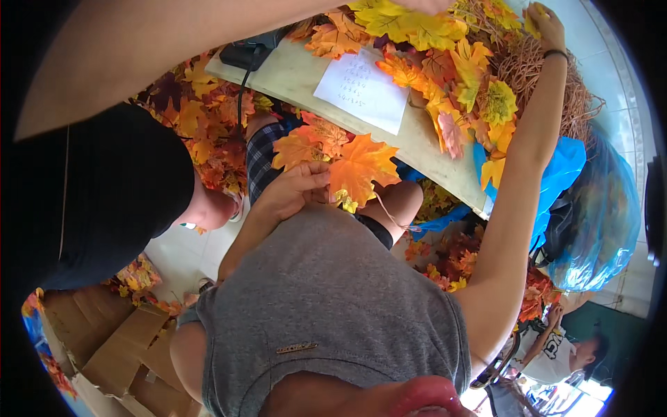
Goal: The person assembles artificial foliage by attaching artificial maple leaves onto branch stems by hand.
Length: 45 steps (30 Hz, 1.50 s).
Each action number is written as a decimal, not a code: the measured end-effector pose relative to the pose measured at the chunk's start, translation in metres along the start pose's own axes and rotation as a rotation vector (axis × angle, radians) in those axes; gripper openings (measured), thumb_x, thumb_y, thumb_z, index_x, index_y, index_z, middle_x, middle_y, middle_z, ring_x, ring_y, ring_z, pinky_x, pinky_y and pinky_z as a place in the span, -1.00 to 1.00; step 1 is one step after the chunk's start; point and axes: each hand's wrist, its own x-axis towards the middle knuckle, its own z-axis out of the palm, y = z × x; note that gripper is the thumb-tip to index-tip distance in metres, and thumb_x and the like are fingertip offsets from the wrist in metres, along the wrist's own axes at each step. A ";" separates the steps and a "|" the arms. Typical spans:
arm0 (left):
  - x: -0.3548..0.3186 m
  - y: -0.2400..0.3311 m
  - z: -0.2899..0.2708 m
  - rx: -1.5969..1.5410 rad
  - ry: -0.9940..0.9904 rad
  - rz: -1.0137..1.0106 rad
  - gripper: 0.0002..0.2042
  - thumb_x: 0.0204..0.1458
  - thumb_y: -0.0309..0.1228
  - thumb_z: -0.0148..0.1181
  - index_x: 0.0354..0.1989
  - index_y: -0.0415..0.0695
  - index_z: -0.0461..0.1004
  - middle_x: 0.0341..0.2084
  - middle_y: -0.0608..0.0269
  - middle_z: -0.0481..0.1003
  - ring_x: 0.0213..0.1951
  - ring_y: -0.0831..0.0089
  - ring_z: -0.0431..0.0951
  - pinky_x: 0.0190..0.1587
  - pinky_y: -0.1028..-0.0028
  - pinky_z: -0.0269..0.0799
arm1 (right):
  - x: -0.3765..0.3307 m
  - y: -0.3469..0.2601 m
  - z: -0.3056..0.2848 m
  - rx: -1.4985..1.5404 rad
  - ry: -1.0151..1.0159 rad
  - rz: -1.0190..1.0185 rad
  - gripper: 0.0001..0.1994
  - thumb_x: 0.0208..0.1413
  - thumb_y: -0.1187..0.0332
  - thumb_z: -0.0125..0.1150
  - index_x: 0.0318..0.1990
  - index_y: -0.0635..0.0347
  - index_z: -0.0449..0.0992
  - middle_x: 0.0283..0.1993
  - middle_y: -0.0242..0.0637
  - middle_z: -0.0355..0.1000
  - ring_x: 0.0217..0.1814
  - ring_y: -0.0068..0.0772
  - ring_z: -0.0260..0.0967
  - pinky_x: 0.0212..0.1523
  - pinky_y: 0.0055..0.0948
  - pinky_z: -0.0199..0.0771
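My left hand (297,189) is closed in front of my grey shirt, gripping a small bunch of artificial maple leaves (362,167) in orange and yellow. Thin stems trail from the bunch to the right. Stretched far out to the upper right, my right hand (547,28) curls its fingers at the table's far end, with a bit of yellow leaf (531,26) showing at them. Beside that hand lies a heap of thin brown stems (535,76). Loose yellow and orange leaves (465,76) are piled on the table between my two hands.
A pale table (292,76) holds a handwritten paper sheet (365,90) and a black device (251,52) with a cord. Another person's arm (160,52) reaches across from the left. Blue plastic bags (597,215) stand at right, cardboard boxes (132,347) at lower left. Leaves cover the floor.
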 end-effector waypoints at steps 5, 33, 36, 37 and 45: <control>-0.007 0.007 0.001 -0.009 0.096 0.095 -0.78 -0.19 -0.41 -0.05 -0.38 -0.28 0.23 -0.65 0.27 0.33 -0.62 0.53 0.34 -0.45 0.59 0.26 | -0.100 -0.086 0.037 0.589 0.074 -0.155 -0.77 -0.18 0.50 -0.05 -0.30 0.40 0.25 -0.21 -0.13 0.19 -0.20 -0.43 0.17 -0.26 -0.58 0.22; 0.009 0.017 0.014 0.157 0.139 0.044 -0.89 -0.17 -0.39 -0.05 -0.54 -0.17 0.30 -0.64 0.33 0.35 -0.59 0.61 0.36 -0.49 0.70 0.27 | -0.360 -0.125 0.089 -0.220 -0.262 -0.640 -0.85 -0.57 0.28 0.13 -0.65 -0.11 0.44 -0.17 -0.34 0.20 0.03 -0.28 -0.12 0.01 -0.06 -0.59; 0.012 0.017 0.018 0.279 0.047 -0.018 -0.86 -0.17 -0.35 -0.04 -0.59 -0.16 0.30 -0.68 0.34 0.33 -0.59 0.61 0.36 -0.48 0.69 0.25 | -0.366 -0.136 0.072 -0.260 -0.428 -0.570 -0.86 -0.60 0.31 0.12 -0.67 -0.09 0.43 -0.21 -0.46 0.23 0.04 -0.30 -0.12 0.02 -0.04 -0.62; 0.013 0.018 0.018 0.277 0.052 -0.020 -0.86 -0.17 -0.35 -0.04 -0.59 -0.16 0.30 -0.68 0.34 0.33 -0.59 0.61 0.36 -0.48 0.69 0.25 | -0.368 -0.138 0.069 -0.302 -0.498 -0.467 -0.85 -0.66 0.35 0.12 -0.71 -0.10 0.41 -0.26 -0.64 0.27 0.01 -0.38 -0.06 0.02 0.00 -0.59; 0.016 0.020 0.029 0.416 0.016 0.048 -0.85 -0.18 -0.38 -0.03 -0.56 -0.23 0.29 -0.66 0.30 0.33 -0.57 0.57 0.35 -0.47 0.67 0.25 | -0.339 -0.105 0.071 0.601 -0.699 -0.474 -0.90 -0.37 0.38 0.02 -0.75 0.16 0.29 -0.52 -0.37 0.35 -0.38 -0.40 0.28 -0.05 -0.13 -0.20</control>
